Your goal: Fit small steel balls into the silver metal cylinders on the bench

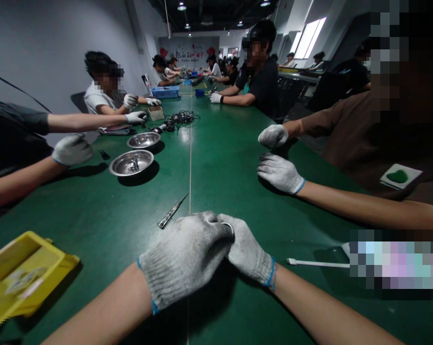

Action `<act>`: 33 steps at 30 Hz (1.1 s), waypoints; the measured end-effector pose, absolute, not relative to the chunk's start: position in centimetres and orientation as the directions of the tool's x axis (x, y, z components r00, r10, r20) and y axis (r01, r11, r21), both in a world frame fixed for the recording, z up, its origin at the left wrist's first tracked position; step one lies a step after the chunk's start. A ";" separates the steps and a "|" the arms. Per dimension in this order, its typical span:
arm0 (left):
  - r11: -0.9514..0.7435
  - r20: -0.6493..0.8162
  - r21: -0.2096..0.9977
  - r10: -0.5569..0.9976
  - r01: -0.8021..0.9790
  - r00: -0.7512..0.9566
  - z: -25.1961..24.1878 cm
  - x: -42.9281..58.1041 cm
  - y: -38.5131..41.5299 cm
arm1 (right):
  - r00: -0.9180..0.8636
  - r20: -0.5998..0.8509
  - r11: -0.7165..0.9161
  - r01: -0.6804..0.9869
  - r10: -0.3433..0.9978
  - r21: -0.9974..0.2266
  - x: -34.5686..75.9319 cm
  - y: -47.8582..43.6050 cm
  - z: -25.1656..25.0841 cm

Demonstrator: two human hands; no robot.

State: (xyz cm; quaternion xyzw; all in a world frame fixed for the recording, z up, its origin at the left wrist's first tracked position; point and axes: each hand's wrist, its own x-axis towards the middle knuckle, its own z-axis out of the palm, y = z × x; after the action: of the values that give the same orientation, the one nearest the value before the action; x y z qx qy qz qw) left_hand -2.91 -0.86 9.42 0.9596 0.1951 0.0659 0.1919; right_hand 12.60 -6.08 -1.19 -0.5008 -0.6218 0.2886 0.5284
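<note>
My left hand [191, 251], in a white knitted glove with a blue cuff edge, is closed and meets my right hand [247, 247] above the green table. The right one wears a matching glove and has its fingers closed too. Between them shows a thin, shiny, curved metal piece [229, 229], like part of a ring. Most of it is hidden by the gloves, so its kind is unclear. Just beyond my left hand lies a screwdriver [170, 214] with a clear handle, its tip pointing away from me.
At left stands a yellow bin [63, 261] with small parts inside. Two metal bowls [150, 163] [143, 140] sit farther off, the nearer holding metal parts. Tangled black cables [180, 120] lie beyond. A white cable [319, 263] is at right. Co-workers' gloved hands rest on both sides.
</note>
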 end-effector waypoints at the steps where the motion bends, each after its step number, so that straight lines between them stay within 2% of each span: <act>1: -0.852 0.050 0.392 0.397 0.348 0.916 9.4 -2.9 -0.8 | 0.060 0.359 0.323 0.318 0.931 -0.891 12.6 -6.1 -1.2; 5: -0.878 0.013 0.314 0.383 0.360 0.924 9.6 -2.7 -0.8 | 0.040 0.332 0.303 0.323 0.942 -0.897 12.5 -6.2 -1.1; 12: -0.956 -0.006 0.022 0.291 0.291 0.957 10.0 -2.4 -0.7 | 0.015 0.322 0.305 0.285 0.947 -0.909 12.5 -6.2 -0.3; 19: -0.949 -0.018 -0.064 0.310 0.309 0.950 9.8 -2.7 -1.1 | 0.066 0.298 0.275 0.239 0.952 -0.931 12.4 -6.1 -0.3; 22: -0.942 -0.029 -0.035 0.335 0.334 0.942 9.5 -2.7 -1.3 | 0.092 0.293 0.268 0.218 0.952 -0.939 12.3 -6.0 -0.3; 28: -0.896 -0.074 0.135 0.417 0.423 0.906 9.8 -2.8 -1.5 | 0.091 0.289 0.266 0.202 0.953 -0.943 12.4 -6.0 -0.2; 30: -0.849 -0.060 0.234 0.474 0.474 0.879 9.9 -2.9 -1.6 | 0.098 0.291 0.267 0.205 0.952 -0.942 12.4 -6.0 -0.2; 33: -0.714 -0.030 0.448 0.590 0.538 0.807 9.7 -3.2 -1.8 | 0.101 0.281 0.253 0.229 0.954 -0.940 12.3 -6.0 -0.3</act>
State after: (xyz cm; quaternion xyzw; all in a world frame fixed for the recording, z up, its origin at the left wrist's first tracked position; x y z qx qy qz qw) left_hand -3.23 -1.79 9.71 0.9239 0.3053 0.0575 0.2233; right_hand 12.33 -6.05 -0.33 -0.5100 -0.5798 0.3367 0.5388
